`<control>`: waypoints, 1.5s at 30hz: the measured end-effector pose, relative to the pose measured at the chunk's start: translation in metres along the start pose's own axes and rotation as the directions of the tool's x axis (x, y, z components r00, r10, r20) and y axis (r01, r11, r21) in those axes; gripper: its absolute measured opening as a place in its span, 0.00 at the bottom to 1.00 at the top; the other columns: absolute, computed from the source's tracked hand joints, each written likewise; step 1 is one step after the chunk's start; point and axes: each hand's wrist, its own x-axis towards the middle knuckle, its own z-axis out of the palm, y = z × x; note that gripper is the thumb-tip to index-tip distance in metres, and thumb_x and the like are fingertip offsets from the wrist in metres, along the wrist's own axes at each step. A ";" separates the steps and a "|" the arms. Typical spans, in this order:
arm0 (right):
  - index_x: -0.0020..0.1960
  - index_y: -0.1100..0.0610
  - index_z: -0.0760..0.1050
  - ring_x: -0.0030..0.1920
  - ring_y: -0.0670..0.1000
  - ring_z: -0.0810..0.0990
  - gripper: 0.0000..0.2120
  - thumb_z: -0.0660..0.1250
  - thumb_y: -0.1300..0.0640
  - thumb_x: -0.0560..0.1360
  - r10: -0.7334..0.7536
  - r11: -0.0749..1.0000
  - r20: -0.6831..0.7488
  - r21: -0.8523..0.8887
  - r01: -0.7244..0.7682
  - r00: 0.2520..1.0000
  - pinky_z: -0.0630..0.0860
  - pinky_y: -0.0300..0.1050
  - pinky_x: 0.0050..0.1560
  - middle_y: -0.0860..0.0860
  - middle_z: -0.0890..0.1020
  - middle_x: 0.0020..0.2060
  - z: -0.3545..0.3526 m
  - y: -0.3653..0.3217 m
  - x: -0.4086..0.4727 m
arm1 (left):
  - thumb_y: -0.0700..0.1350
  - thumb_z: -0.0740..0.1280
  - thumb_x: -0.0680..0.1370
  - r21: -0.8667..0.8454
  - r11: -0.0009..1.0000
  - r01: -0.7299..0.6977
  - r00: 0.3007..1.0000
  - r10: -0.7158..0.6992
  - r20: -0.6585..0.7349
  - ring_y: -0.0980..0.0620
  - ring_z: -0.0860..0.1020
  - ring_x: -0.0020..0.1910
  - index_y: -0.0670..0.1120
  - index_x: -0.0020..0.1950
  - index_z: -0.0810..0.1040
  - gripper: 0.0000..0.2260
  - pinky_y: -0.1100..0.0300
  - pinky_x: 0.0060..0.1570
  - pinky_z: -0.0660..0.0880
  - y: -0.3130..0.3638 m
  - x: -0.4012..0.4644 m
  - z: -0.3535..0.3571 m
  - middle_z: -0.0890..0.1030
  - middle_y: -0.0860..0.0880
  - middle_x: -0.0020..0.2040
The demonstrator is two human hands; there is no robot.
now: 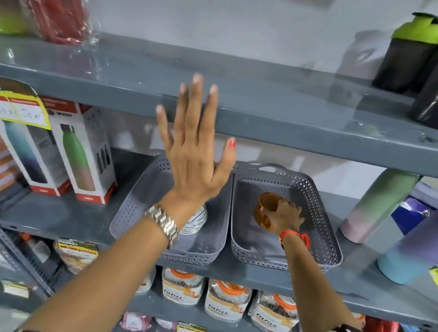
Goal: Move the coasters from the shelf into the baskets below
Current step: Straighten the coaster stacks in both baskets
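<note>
**Amber coaster held inside the right basket**

Nearest, the right hand (287, 213) reaches down into the right basket (326, 246), its fingers clenched around an amber coaster (266, 209) that sits at the fingertips, just above the basket floor. Beside it, the left basket (131, 210) holds a white striped coaster (196, 220), partly hidden behind the wrist and its metal watch (163, 223). The left hand (194, 160) is raised flat, fingers spread and holding nothing, its fingertips over the front edge of the upper shelf (274, 98). Farther back, dark bottles (428, 69) stand on that shelf.
</note>
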 end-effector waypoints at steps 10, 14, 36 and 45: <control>0.61 0.57 0.77 0.59 0.58 0.79 0.28 0.73 0.43 0.67 0.045 0.955 0.032 0.292 -0.053 0.998 0.72 0.58 0.65 0.58 0.81 0.60 0.023 0.052 0.050 | 0.40 0.57 0.79 -0.246 0.527 0.813 0.498 -0.412 0.763 0.52 0.61 0.73 0.45 0.73 0.62 0.22 0.58 0.73 0.58 0.026 -0.110 0.082 0.63 0.48 0.74; 0.65 0.63 0.73 0.65 0.62 0.74 0.19 0.64 0.56 0.76 -0.011 0.943 0.038 0.333 -0.002 0.999 0.69 0.54 0.67 0.64 0.77 0.63 0.000 0.030 0.034 | 0.46 0.54 0.82 0.215 0.167 0.962 -0.116 -0.460 0.880 0.41 0.67 0.69 0.42 0.72 0.65 0.19 0.51 0.68 0.64 0.029 -0.109 0.131 0.67 0.40 0.71; 0.59 0.66 0.76 0.59 0.64 0.77 0.17 0.62 0.59 0.74 0.236 0.805 0.024 0.555 -0.210 0.971 0.74 0.53 0.59 0.65 0.80 0.58 0.000 0.038 0.022 | 0.42 0.59 0.80 0.335 0.429 0.839 -0.090 -0.499 0.862 0.41 0.75 0.62 0.46 0.62 0.77 0.13 0.52 0.63 0.71 0.051 -0.153 0.168 0.78 0.40 0.61; 0.66 0.68 0.69 0.65 0.66 0.72 0.19 0.56 0.62 0.77 0.377 0.765 0.020 0.557 -0.323 0.926 0.69 0.53 0.64 0.67 0.73 0.65 0.000 0.030 0.005 | 0.45 0.56 0.81 0.365 0.281 0.887 -0.200 -0.479 0.855 0.40 0.72 0.64 0.38 0.63 0.74 0.16 0.52 0.66 0.67 0.055 -0.144 0.166 0.75 0.39 0.65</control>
